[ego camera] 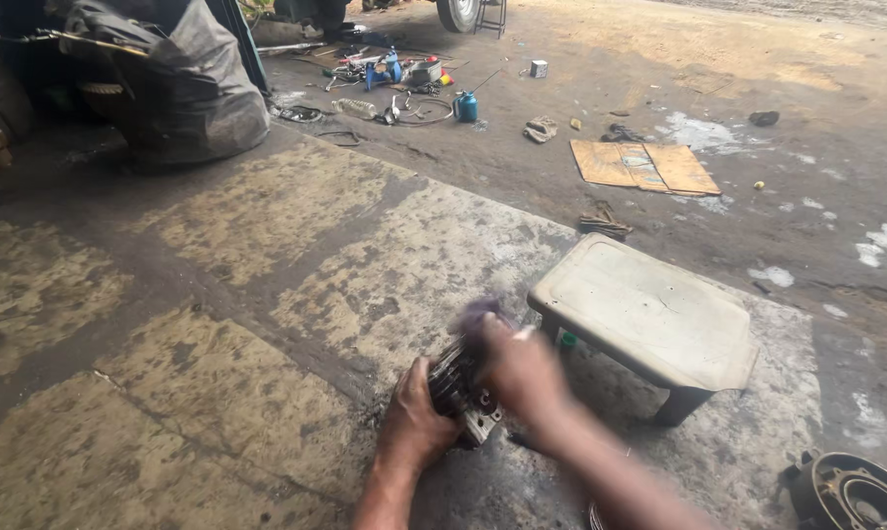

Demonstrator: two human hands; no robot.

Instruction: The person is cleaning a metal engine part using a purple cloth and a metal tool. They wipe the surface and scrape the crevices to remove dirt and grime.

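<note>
Two hands are at work low in the head view, and I see them meeting over a dark, finned metal engine part [460, 391] that sits just above the stained concrete floor [267, 294]. My left hand [414, 417] is wrapped around the near side of the part, fingers curled under it, gripping it firmly. My right hand [517, 368] comes in from the lower right and lies over the top of the same part; it is smeared with motion blur, so I cannot tell for sure whether it is clenched on the part or on something small pressed against it, though a purplish blur [478, 312] shows at its fingertips. Just to the right of the hands stands a low, grimy plastic stool [649, 319], its near corner close to the right wrist. At the bottom right edge lies a round rusty metal housing [849, 491]. Farther off, a flattened piece of cardboard [645, 167] rests on the dirt, and beyond it a scatter of tools and a blue can [466, 106]. A grey tarp-covered heap [183, 83] fills the upper left.
</note>
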